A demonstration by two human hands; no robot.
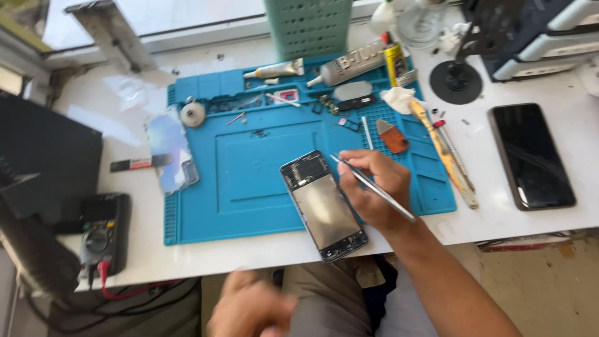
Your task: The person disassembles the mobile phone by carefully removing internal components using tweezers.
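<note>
Metal, Rubber and Glass on the Bench

The tweezers are bright, smooth metal. The opened phone shows a dull metallic plate inside a dark glossy frame. The blue mat looks matt and rubbery. The table is smooth white. A second phone has glossy black glass

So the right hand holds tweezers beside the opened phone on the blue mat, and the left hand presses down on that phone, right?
Not quite. The head view shows the left hand low over the lap, blurred, away from the phone. The right hand does hold the tweezers beside it on the mat.
</note>
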